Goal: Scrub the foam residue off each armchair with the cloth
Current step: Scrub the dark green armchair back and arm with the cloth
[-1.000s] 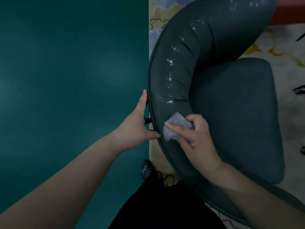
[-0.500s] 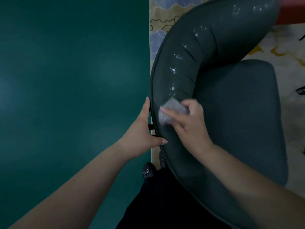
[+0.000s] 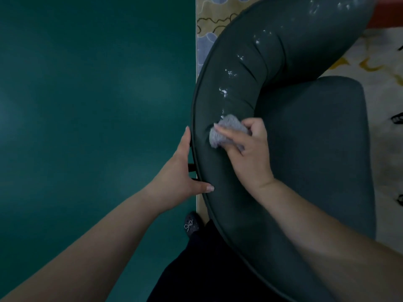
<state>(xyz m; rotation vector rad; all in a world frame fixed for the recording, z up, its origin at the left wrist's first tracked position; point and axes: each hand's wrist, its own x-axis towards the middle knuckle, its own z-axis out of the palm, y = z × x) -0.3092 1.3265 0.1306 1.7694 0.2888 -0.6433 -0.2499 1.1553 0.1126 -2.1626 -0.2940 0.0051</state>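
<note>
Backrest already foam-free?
No: white foam specks dot the armchair backrest beyond the cloth in the right hand.

Home: armchair (image 3: 305,149), patterned rug (image 3: 209,25)

1. My left hand (image 3: 182,171) is out in front of me, fingers straight and together, thumb spread wide to the right.
2. My left forearm runs up bare from the lower left.
3. My right hand (image 3: 248,153) has its fingers curled in a grip, forefinger stretched forward.
4. My right forearm comes in bare from the lower right.
</note>
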